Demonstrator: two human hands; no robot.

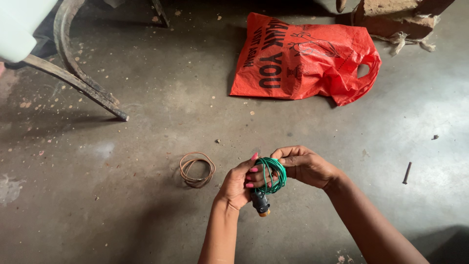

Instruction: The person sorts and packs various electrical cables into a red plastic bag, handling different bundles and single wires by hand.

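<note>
A coil of thin green wire (271, 171) is wound around the fingers of my left hand (239, 185), which also grips a small black part with an orange tip (260, 202) hanging below the coil. My right hand (305, 165) pinches the top of the green coil, thumb and fingers closed on the strands. Both hands meet low in the middle of the head view, above a grey concrete floor (146, 205).
A small loop of brown wire (197, 168) lies on the floor left of my hands. A red plastic bag (303, 61) lies at the back. Dark metal chair legs (78, 80) stand at upper left, a nail (406, 172) at right, a brick (398, 14) top right.
</note>
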